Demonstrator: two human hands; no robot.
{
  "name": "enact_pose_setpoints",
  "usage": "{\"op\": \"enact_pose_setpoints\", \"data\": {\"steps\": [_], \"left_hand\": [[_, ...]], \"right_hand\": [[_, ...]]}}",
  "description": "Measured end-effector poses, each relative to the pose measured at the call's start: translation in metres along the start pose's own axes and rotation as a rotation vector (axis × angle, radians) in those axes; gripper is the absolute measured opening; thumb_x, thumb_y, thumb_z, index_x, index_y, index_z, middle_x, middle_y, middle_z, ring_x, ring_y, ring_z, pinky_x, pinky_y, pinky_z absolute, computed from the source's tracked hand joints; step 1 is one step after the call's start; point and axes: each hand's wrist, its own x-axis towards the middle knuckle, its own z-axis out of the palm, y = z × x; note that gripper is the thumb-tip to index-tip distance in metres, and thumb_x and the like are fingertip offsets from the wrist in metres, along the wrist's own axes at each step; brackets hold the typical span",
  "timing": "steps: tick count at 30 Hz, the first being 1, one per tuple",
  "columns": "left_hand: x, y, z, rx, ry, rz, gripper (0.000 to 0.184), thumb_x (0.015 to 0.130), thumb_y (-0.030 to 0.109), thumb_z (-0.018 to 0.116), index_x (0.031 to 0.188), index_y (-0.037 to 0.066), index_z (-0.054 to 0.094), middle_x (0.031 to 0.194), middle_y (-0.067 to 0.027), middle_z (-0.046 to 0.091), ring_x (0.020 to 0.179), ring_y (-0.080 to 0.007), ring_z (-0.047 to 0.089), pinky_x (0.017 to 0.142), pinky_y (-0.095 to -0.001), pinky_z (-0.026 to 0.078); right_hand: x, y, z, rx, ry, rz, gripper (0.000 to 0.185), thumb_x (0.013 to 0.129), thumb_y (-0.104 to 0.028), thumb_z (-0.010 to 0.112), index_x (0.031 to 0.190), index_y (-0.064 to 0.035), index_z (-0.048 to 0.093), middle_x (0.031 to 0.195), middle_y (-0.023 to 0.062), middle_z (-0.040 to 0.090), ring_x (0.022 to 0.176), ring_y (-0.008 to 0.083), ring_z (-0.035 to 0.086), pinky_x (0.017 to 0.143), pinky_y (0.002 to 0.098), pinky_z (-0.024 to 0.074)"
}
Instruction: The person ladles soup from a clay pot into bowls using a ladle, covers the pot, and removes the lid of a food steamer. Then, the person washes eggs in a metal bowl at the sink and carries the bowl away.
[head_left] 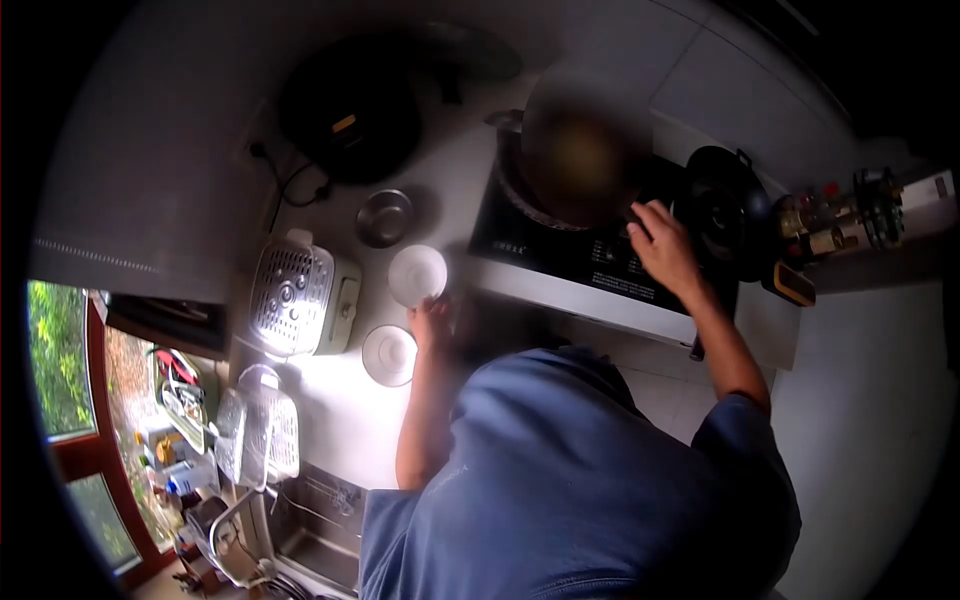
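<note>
My left hand [430, 324] is closed at the near rim of a white bowl [417, 270] on the counter. A second white bowl [389, 356] stands just below that hand. My right hand [660, 248] has its fingers curled round a short dark handle [633, 212] beside the cooktop. Next to the handle is a hazy round shape [585, 150] with a yellowish middle; I cannot tell whether it is a lid or a pan. Under it, partly hidden, a dark pot [514, 180] sits on the black cooktop [545, 250].
A metal bowl [385, 218] and a white slotted rack [292, 298] stand on the left. Behind them is a black rounded appliance [350, 110] with a cord. A black wok [722, 200] is at the right. The sink [318, 530] lies lower left, near a clear plastic basket [265, 425].
</note>
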Motion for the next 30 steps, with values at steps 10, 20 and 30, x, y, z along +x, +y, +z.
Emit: {"op": "enact_pose_setpoints", "data": {"steps": [10,20,30], "left_hand": [[-0.01,0.0,0.019,0.149,0.067,0.057,0.041,0.083,-0.01,0.039,0.123,-0.001,0.043,0.106,-0.0146,0.058,0.086,-0.0236,0.064,0.081,-0.0397,0.059],[-0.046,-0.002,0.024,0.124,0.075,0.14,0.021,0.079,-0.008,0.043,0.098,0.0,0.046,0.087,-0.0107,0.056,0.073,-0.0213,0.061,0.073,-0.0363,0.058],[-0.107,0.004,0.018,0.346,-0.136,0.306,0.019,0.084,0.0,0.047,0.102,0.003,0.05,0.096,-0.0114,0.061,0.083,-0.0227,0.064,0.075,-0.0373,0.057]], "right_hand": [[0.054,0.095,-0.019,-0.714,-0.166,0.025,0.031,0.084,-0.003,0.06,0.115,0.003,0.06,0.102,0.0135,0.051,0.084,0.0305,0.063,0.066,0.0421,0.0538],[0.098,0.011,-0.055,-0.721,-0.385,-0.013,0.016,0.075,-0.005,0.057,0.086,0.0003,0.067,0.085,0.0199,0.068,0.076,0.0374,0.067,0.068,0.0438,0.0542],[0.153,0.058,-0.085,-0.164,-0.908,0.69,0.022,0.084,-0.016,0.05,0.069,-0.0031,0.06,0.054,0.0052,0.055,0.037,0.0144,0.042,0.035,0.0319,0.032]]}}
